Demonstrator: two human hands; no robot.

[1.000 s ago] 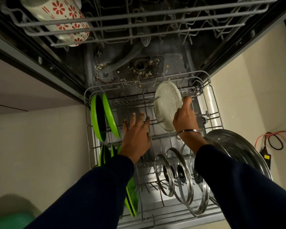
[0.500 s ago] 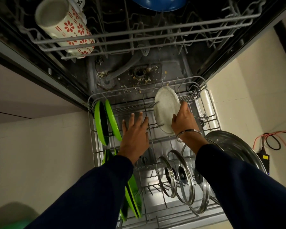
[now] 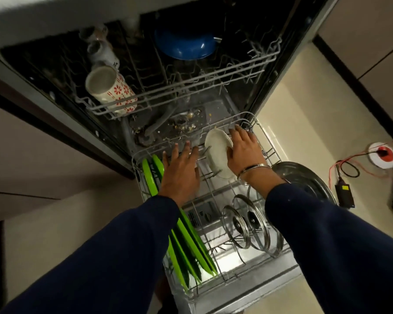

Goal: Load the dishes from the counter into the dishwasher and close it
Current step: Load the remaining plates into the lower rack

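The dishwasher stands open with its lower rack (image 3: 268,152) pulled out. A white plate (image 3: 217,152) stands on edge at the rack's far end. My right hand (image 3: 244,150) rests against the plate's right side, thumb on its face and fingers reaching past its rim. My left hand (image 3: 180,173) lies flat with straight fingers over the rack, left of the plate. Green plates (image 3: 188,245) stand along the rack's left side, glass lids (image 3: 247,223) at the right. The upper rack (image 3: 191,87) holds a flowered mug (image 3: 110,89) and a blue bowl (image 3: 186,45).
A large steel lid (image 3: 304,177) leans at the rack's right edge. Food scraps lie on the dishwasher floor (image 3: 184,125). On the tiled floor at the right are a red cable (image 3: 349,157), a black adapter (image 3: 345,193) and a round white socket (image 3: 382,155). Cabinet fronts flank the left.
My view has tilted up, showing more of the upper rack and the blue bowl. My right hand has shifted from gripping the plate's lower edge to lying along its right side. My left hand reached slightly farther in.
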